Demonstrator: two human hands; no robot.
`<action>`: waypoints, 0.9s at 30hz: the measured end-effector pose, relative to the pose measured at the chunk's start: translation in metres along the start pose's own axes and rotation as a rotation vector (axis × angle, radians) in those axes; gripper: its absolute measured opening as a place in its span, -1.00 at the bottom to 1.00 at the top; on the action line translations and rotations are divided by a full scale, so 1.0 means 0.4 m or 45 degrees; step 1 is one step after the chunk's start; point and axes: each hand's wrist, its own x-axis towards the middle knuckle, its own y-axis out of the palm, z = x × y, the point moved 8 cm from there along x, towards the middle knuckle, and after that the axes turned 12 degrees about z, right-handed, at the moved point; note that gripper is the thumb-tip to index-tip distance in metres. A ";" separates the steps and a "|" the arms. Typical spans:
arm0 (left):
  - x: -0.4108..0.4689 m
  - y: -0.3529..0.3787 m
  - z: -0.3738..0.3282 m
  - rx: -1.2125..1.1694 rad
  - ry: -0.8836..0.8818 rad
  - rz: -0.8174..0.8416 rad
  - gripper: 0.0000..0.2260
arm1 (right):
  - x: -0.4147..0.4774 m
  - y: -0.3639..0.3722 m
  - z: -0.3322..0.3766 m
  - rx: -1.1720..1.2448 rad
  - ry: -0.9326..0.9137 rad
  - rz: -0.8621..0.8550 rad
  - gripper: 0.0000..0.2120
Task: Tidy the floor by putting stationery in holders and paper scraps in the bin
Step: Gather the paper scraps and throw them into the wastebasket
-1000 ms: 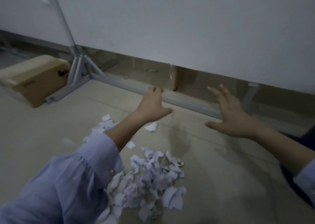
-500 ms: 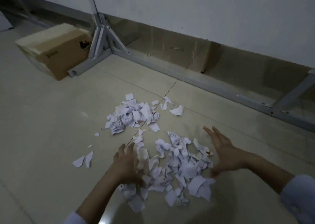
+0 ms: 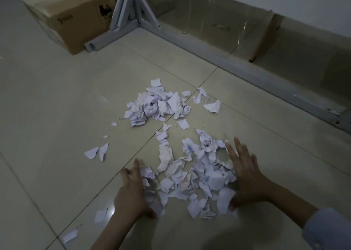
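Both hands, left (image 3: 131, 194) and right (image 3: 247, 177), lie with fingers spread apart, flanking the near pile of torn paper scraps (image 3: 191, 175); a 2nd pile (image 3: 157, 105) lies beyond the fingertips.

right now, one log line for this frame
step: gathering scraps | left hand: open, at near pile | right hand: open, opposite side | far pile: untouched | bin: not in view

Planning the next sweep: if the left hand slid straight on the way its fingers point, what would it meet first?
Probably the thin trail of scraps just ahead of the left hand, then bare floor.
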 end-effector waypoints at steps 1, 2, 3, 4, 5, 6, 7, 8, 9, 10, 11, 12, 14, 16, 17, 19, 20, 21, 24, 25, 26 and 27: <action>0.004 0.004 -0.014 -0.039 0.022 0.002 0.28 | 0.006 -0.005 0.004 -0.010 -0.017 -0.019 0.56; 0.009 0.007 -0.028 -0.071 0.046 0.011 0.30 | 0.012 -0.010 0.009 -0.024 -0.034 -0.032 0.55; 0.013 0.009 -0.045 -0.083 0.071 0.022 0.33 | 0.018 -0.015 0.014 -0.039 -0.048 -0.042 0.55; 0.018 0.011 -0.064 -0.076 0.097 0.028 0.35 | 0.024 -0.018 0.019 -0.061 -0.060 -0.046 0.54; 0.023 0.013 -0.083 -0.061 0.119 0.031 0.36 | 0.031 -0.022 0.025 -0.086 -0.076 -0.047 0.54; 0.026 0.014 -0.100 -0.051 0.131 0.033 0.37 | 0.038 -0.026 0.034 -0.115 -0.095 -0.046 0.53; 0.027 0.014 -0.117 -0.043 0.146 0.036 0.37 | 0.046 -0.029 0.044 -0.147 -0.116 -0.050 0.53; 0.029 0.015 -0.134 -0.030 0.168 0.039 0.38 | 0.053 -0.035 0.054 -0.176 -0.134 -0.057 0.52; 0.034 0.020 -0.149 -0.016 0.193 0.046 0.38 | 0.063 -0.038 0.061 -0.193 -0.153 -0.062 0.52; 0.036 0.025 -0.162 -0.009 0.221 0.057 0.38 | 0.070 -0.042 0.071 -0.211 -0.174 -0.072 0.52; 0.037 0.028 -0.175 0.001 0.251 0.064 0.37 | 0.077 -0.045 0.083 -0.232 -0.198 -0.084 0.51; 0.040 0.031 -0.185 0.016 0.273 0.072 0.37 | 0.085 -0.046 0.095 -0.254 -0.222 -0.092 0.51; 0.048 0.040 -0.206 0.040 0.298 0.077 0.35 | 0.102 -0.046 0.113 -0.285 -0.260 -0.103 0.51; 0.053 0.045 -0.226 0.080 0.316 0.065 0.32 | 0.118 -0.046 0.128 -0.278 -0.295 -0.124 0.50; 0.057 0.047 -0.234 0.101 0.321 0.058 0.32 | 0.126 -0.045 0.135 -0.276 -0.318 -0.141 0.49; 0.067 0.051 -0.248 0.108 0.327 0.047 0.27 | 0.143 -0.042 0.146 -0.285 -0.356 -0.177 0.44; 0.072 0.052 -0.255 0.109 0.336 0.039 0.24 | 0.150 -0.040 0.149 -0.288 -0.369 -0.194 0.42; 0.076 0.051 -0.262 0.112 0.342 0.032 0.20 | 0.155 -0.037 0.152 -0.283 -0.386 -0.213 0.39; 0.088 0.055 -0.281 0.111 0.358 0.025 0.09 | 0.157 -0.033 0.160 -0.195 -0.474 -0.279 0.31; 0.090 0.057 -0.287 0.100 0.374 0.027 0.08 | 0.157 -0.032 0.160 -0.144 -0.506 -0.306 0.27; 0.091 0.058 -0.293 0.094 0.393 0.028 0.08 | 0.158 -0.032 0.158 -0.086 -0.532 -0.336 0.23; 0.090 0.059 -0.299 0.091 0.414 0.029 0.08 | 0.156 -0.036 0.156 -0.024 -0.560 -0.378 0.17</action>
